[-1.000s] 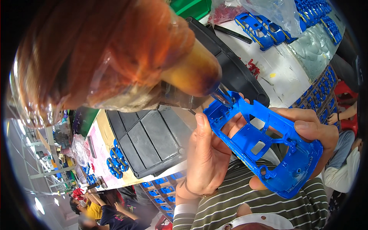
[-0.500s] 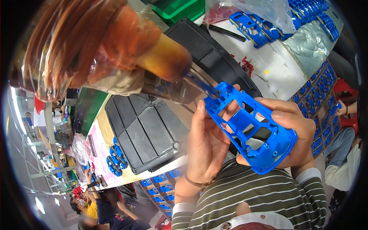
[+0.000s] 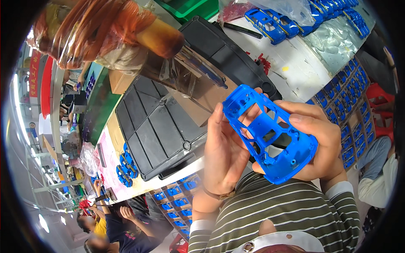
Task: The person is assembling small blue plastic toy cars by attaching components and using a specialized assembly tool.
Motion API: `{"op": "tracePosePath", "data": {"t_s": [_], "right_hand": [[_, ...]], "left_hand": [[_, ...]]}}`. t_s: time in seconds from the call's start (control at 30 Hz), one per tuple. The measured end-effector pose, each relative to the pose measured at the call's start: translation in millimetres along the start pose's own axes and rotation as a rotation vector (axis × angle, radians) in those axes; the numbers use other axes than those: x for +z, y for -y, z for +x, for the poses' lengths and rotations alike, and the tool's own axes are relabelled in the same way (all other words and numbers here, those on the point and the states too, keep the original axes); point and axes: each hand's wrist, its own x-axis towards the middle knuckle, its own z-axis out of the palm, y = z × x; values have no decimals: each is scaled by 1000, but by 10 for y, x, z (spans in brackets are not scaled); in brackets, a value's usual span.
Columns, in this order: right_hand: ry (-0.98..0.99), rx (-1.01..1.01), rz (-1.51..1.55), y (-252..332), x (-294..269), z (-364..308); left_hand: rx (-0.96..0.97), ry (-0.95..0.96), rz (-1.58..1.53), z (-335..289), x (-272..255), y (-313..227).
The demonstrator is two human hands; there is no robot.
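Observation:
A blue plastic toy car body shell (image 3: 284, 162) is held tilted in front of my chest, its hollow underside toward me. My left hand (image 3: 228, 147) supports its left edge, fingers closed along the side. My right hand (image 3: 318, 137) grips the right side, thumb over the rim. Above and left of the shell hangs what looks like a power screwdriver (image 3: 162, 38), wrapped in clear plastic and orange-brown bands. Its metal shaft points down toward the shell's upper end but stands apart from it.
Black plastic lids or trays (image 3: 156, 130) lie on the table beyond my hands. More blue car shells (image 3: 270, 27) stand at the far right, near red scraps (image 3: 263, 65). Divided boxes of shells (image 3: 354, 114) are at right. A green bin (image 3: 185, 10) sits behind; co-workers (image 3: 126, 232) are lower left.
The hanging tool has risen up and left, and its tip has come away from the shell. Both hands, still holding the shell, have shifted slightly up and left.

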Motion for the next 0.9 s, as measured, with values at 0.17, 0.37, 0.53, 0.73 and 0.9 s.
{"op": "tracePosePath", "data": {"t_s": [0.17, 0.37, 0.53, 0.73, 0.9], "right_hand": [[-34, 4, 53, -72, 112, 118], [69, 62, 91, -98, 112, 196], [98, 91, 97, -73, 121, 202], [180, 121, 99, -67, 36, 272], [171, 104, 126, -121, 46, 251]], "left_hand": [[15, 1, -16, 39, -29, -108], [76, 9, -45, 38, -37, -170], [76, 46, -79, 21, -26, -186], [37, 7, -70, -6, -27, -227], [34, -29, -2, -22, -23, -243]]}}
